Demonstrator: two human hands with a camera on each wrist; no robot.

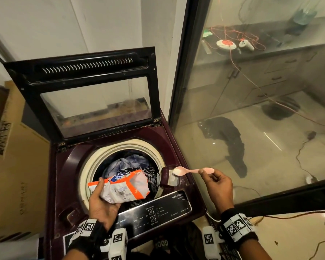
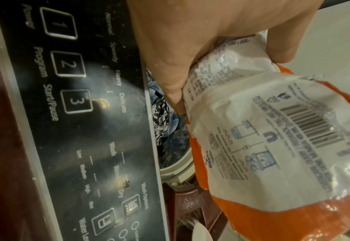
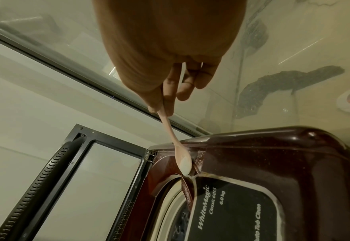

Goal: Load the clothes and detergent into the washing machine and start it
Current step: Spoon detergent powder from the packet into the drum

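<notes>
A: What is in the right hand (image 1: 215,182)?

B: A pink spoon (image 1: 192,170). The thumb and fingers (image 3: 170,91) pinch the far end of its handle. White powder (image 1: 176,171) sits in the bowl of the spoon.

A: Where is the bowl now?

B: Right over the little open drawer (image 1: 172,178) at the front right of the washer (image 1: 194,192). Some powder is already in there.

A: Is the spoon hard to hold?

B: I think it is very light and a bit bendy. Held so far back, it can wobble, and the loose powder can slide off. Keep it flat, then tip it slowly.

A: And the left hand (image 1: 101,200)?

B: It is curled round the pack (image 1: 120,187), thumb on top and fingers (image 2: 281,47) underneath. The pack is soft and crinkly and looks torn open at one end.

A: Where is it?

B: Over the front of the tub, just above the buttons (image 2: 75,101). It looks floppy and partly full, so I would hold it low, with the open end up. Squeeze too hard and powder may puff out.

A: And the clothes (image 1: 129,164)?

B: Already in the tub, under the open lid (image 1: 94,91).
</notes>
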